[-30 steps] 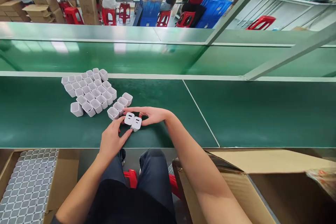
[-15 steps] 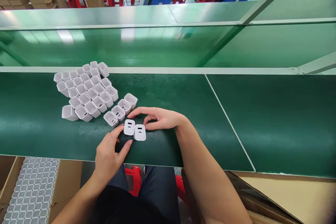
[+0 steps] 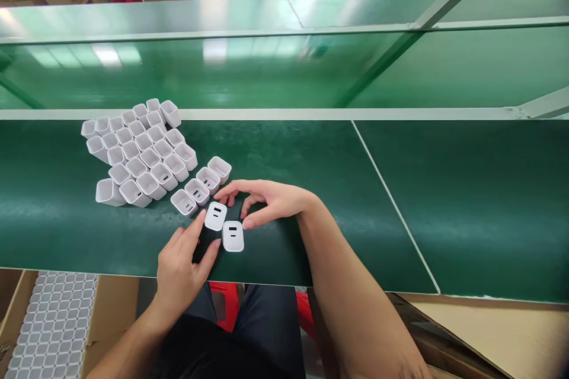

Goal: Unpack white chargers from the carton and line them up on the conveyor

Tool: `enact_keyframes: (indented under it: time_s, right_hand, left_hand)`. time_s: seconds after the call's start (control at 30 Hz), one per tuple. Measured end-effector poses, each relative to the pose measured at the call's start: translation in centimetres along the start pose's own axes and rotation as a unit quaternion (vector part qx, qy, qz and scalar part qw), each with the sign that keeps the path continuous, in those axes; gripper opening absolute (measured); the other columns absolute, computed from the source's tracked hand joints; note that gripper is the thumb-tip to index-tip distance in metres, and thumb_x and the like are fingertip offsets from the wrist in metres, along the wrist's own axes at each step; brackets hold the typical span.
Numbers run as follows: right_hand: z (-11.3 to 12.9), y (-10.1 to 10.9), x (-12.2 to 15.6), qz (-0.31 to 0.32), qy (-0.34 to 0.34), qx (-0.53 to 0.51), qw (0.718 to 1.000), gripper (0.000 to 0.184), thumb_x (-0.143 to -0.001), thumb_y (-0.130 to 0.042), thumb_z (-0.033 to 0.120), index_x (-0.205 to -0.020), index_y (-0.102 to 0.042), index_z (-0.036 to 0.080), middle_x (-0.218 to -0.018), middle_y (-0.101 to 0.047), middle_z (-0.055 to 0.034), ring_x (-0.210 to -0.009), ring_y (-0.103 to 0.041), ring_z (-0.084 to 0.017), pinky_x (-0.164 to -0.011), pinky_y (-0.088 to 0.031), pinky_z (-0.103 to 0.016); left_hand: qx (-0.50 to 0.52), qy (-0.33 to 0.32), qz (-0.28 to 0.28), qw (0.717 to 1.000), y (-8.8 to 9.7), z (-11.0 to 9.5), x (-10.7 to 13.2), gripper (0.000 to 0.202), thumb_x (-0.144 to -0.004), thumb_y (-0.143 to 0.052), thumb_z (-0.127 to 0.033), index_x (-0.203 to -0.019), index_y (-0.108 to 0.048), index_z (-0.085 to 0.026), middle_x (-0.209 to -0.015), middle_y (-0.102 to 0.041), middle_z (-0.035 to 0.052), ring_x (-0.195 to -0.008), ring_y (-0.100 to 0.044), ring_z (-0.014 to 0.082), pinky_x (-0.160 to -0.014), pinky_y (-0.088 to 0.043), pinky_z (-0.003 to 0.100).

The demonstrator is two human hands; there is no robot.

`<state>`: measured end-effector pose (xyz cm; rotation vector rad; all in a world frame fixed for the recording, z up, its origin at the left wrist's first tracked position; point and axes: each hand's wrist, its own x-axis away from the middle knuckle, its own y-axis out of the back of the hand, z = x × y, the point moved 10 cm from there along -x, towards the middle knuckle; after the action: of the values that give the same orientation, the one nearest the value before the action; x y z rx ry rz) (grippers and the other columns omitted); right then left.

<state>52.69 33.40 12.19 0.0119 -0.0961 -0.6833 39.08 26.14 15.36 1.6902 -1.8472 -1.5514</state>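
Note:
Two white charger housings with slots in their upturned faces stand on the green bench top, a left one (image 3: 216, 216) and a right one (image 3: 233, 237), their corners close together. My left hand (image 3: 182, 266) is open, thumb and index finger apart. Its index fingertip is at the left housing's side, and its thumb tip is by the right one. Reaching in from the other side, my right hand (image 3: 271, 201) is also open, its thumb tip at the right housing's upper corner and its bent fingers above the left one. Several open-topped housings (image 3: 202, 185) form a short slanting row just beyond.
A larger cluster of open-topped white housings (image 3: 144, 157) stands at the left of the bench (image 3: 284, 154). Below the bench at left, a cardboard box (image 3: 111, 308) holds rows of similar pieces. A pale rail (image 3: 311, 114) runs along the bench's back edge.
The right housing has shifted towards me, staggering the pair more. My right thumb has moved down with it. The view has tilted slightly, shifting the bench.

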Motion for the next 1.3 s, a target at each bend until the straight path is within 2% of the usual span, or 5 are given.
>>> enact_keyframes:
  time_s: [0.4,0.63,0.8,1.07,1.3]
  right_hand:
    - [-0.05,-0.43,-0.29,-0.009,-0.028,0.05,0.998,0.069,-0.074,-0.082,0.04,-0.137,-0.057,0.026,-0.11,-0.057,-0.0037,-0.086,-0.054,-0.013,-0.065,-0.05,-0.02]
    - [-0.03,-0.51,-0.51,-0.02,-0.037,0.102,0.994,0.074,-0.07,-0.086,0.042,-0.136,-0.058,0.026,-0.099,-0.053,-0.0007,-0.082,-0.052,-0.012,-0.067,-0.049,-0.022]
    - [-0.24,-0.52,-0.41,-0.009,-0.042,0.077,0.996,0.069,-0.077,-0.081,0.043,-0.138,-0.056,0.024,-0.094,-0.053,0.0004,-0.078,-0.052,-0.012,-0.065,-0.048,-0.022]
    - [0.1,-0.17,-0.36,-0.019,-0.027,0.071,0.997,0.052,-0.081,-0.076,0.04,-0.128,-0.063,0.02,-0.091,-0.053,-0.0002,-0.083,-0.053,-0.013,-0.067,-0.047,-0.022]
    - [0.22,-0.21,-0.41,-0.017,-0.024,0.078,0.996,0.051,-0.082,-0.075,0.04,-0.126,-0.064,0.019,-0.091,-0.054,-0.0006,-0.083,-0.054,-0.013,-0.067,-0.047,-0.023]
  left_hand:
    - [-0.009,-0.013,-0.015,1.0,0.26,-0.31,0.14,0.055,-0.093,-0.066,-0.023,-0.144,-0.047,-0.017,-0.096,-0.074,0.0059,-0.071,-0.063,0.014,-0.066,-0.051,0.023]
    - [-0.018,-0.02,-0.014,1.0,0.23,-0.52,-0.07,0.057,-0.092,-0.066,-0.024,-0.145,-0.046,-0.017,-0.095,-0.074,0.0058,-0.071,-0.063,0.0146,-0.065,-0.051,0.024]
    - [-0.017,-0.02,-0.016,1.0,0.22,-0.38,0.11,0.053,-0.092,-0.066,-0.022,-0.141,-0.05,-0.016,-0.094,-0.073,0.0056,-0.072,-0.062,0.0145,-0.069,-0.051,0.024]
    - [-0.017,-0.013,-0.02,1.0,0.21,-0.24,0.28,0.047,-0.092,-0.065,-0.023,-0.137,-0.053,-0.017,-0.09,-0.072,0.004,-0.068,-0.059,0.0131,-0.066,-0.049,0.023]
    - [-0.018,0.003,-0.014,1.0,0.19,0.08,0.24,0.043,-0.094,-0.063,-0.028,-0.135,-0.055,-0.018,-0.086,-0.071,0.0035,-0.065,-0.058,0.0132,-0.064,-0.049,0.024]
